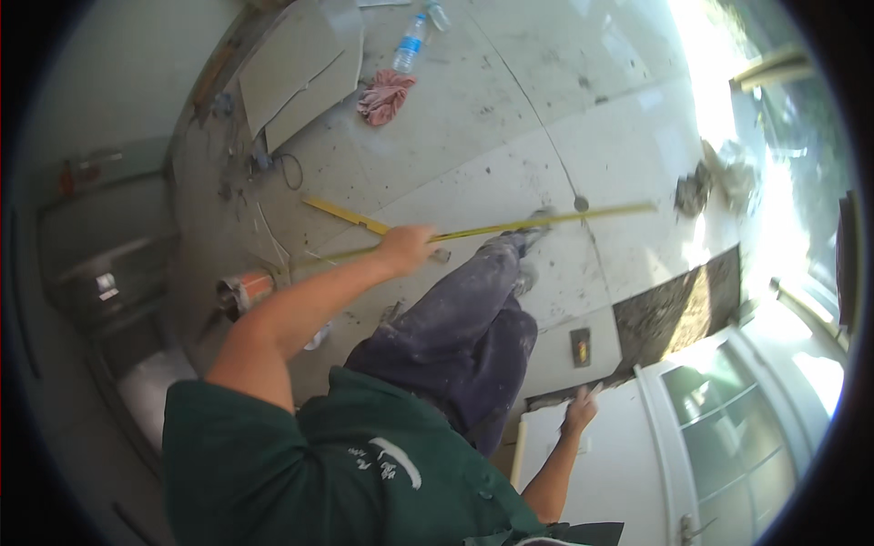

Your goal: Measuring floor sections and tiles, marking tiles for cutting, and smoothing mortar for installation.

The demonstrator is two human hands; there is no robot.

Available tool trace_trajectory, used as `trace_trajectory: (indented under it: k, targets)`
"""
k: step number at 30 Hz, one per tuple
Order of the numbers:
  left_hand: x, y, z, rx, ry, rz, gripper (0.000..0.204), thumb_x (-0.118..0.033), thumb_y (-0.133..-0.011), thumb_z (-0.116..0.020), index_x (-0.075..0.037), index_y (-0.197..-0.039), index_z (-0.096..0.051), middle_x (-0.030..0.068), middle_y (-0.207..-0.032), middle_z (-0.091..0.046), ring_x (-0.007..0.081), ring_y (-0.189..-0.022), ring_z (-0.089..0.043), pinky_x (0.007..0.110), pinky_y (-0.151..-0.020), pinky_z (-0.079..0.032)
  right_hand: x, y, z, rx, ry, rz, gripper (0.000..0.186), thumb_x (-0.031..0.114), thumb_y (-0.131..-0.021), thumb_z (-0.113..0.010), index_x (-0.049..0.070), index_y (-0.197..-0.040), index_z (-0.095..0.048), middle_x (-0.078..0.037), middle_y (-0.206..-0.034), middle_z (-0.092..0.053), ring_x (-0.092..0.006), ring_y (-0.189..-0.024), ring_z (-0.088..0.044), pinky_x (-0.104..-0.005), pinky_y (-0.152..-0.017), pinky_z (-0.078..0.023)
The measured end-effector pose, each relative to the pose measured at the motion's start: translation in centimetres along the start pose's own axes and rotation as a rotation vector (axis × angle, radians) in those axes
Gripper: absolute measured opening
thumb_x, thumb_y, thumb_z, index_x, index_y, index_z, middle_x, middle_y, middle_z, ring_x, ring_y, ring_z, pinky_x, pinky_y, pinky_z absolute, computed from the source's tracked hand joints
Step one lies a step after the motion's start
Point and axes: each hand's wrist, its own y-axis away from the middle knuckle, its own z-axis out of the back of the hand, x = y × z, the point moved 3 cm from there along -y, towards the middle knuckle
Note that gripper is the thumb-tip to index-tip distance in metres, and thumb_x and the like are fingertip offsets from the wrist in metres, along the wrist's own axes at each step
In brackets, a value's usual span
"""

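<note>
My left hand (407, 251) is closed around a long, thin yellow strip (510, 226) that looks like a tape measure blade. It stretches sideways over my legs, and its right end is blurred. A small grey piece (441, 256) shows just below the hand; I cannot make out what it is. Behind the hand a flat yellow bar (341, 215), perhaps a spirit level, lies slanted on the floor. My right hand (580, 411) is low at the right by the edge of a white panel (614, 450), fingertips apart, with no held thing visible.
Floor tiles (455, 182) stretch ahead, with a bottle (410, 47), pink cloth (386, 97) and pale boards (309, 77) at the far left. A reddish bucket (248, 291) lies left. At right are a dark rectangular tool (580, 348), an untiled dark patch (678, 309) and a glazed door (728, 409).
</note>
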Motion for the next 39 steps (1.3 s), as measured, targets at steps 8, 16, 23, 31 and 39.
trace_trajectory:
  k: [8, 16, 23, 31, 39]
  targets:
    - [25.5, 21.5, -5.5, -0.164, 0.474, 0.812, 0.046, -0.038, -0.087, -0.062, 0.004, -0.105, -0.063, 0.0274, -0.091, -0.066, 0.0413, -0.089, -0.065, 0.049, -0.078, -0.05, -4.1, 5.2, 5.5, -0.011, -0.162, -0.626, 0.041, 0.04, -0.097, -0.05, 0.0, -0.102, -0.059, -0.006, -0.072, -0.055, -0.0157, -0.053, -0.051, -0.0274, -0.043, -0.035]
    - [36.0, 27.2, -7.4, -0.009, 0.904, 1.153, 0.042, -0.036, -0.09, -0.059, 0.002, -0.106, -0.066, 0.0221, -0.093, -0.069, 0.0366, -0.093, -0.067, 0.044, -0.077, -0.051, 20.7, -1.3, -0.7, 0.095, 0.711, 0.022, 0.034, 0.032, -0.096, -0.05, 0.001, -0.1, -0.065, -0.012, -0.07, -0.064, -0.0169, -0.044, -0.054, -0.0342, -0.039, -0.043]
    - [48.4, 29.2, 1.5, -0.344, 0.939, 1.156, 0.034, -0.029, -0.097, -0.044, -0.002, -0.105, -0.063, 0.0198, -0.084, -0.066, 0.035, -0.082, -0.066, 0.045, -0.073, -0.049, 48.1, 2.4, -26.5, 0.255, 0.845, 0.712, 0.034, 0.035, -0.089, -0.061, 0.002, -0.083, -0.068, -0.007, -0.058, -0.059, -0.0159, -0.045, -0.054, -0.0323, -0.042, -0.041]
    - [57.4, 33.7, 4.1, -0.641, 1.211, 1.275, 0.032, -0.027, -0.097, -0.044, -0.001, -0.092, -0.061, 0.0143, -0.07, -0.061, 0.0325, -0.067, -0.062, 0.043, -0.066, -0.048, 63.7, 12.2, -43.8, 0.349, 0.593, 0.109, 0.026, 0.03, -0.091, -0.058, 0.004, -0.091, -0.063, -0.004, -0.058, -0.054, -0.0145, -0.04, -0.051, -0.0281, -0.035, -0.036]
    - [63.0, 37.0, 3.3, -0.649, 1.83, 1.471, 0.028, -0.031, -0.098, -0.052, -0.007, -0.087, -0.061, 0.0041, -0.062, -0.055, 0.0124, -0.044, -0.052, 0.031, -0.04, -0.04, 76.9, 25.3, -75.4, 0.931, 0.652, 0.586, 0.028, 0.029, -0.094, -0.053, 0.003, -0.096, -0.064, -0.008, -0.072, -0.064, -0.017, -0.062, -0.062, -0.0318, -0.053, -0.049]
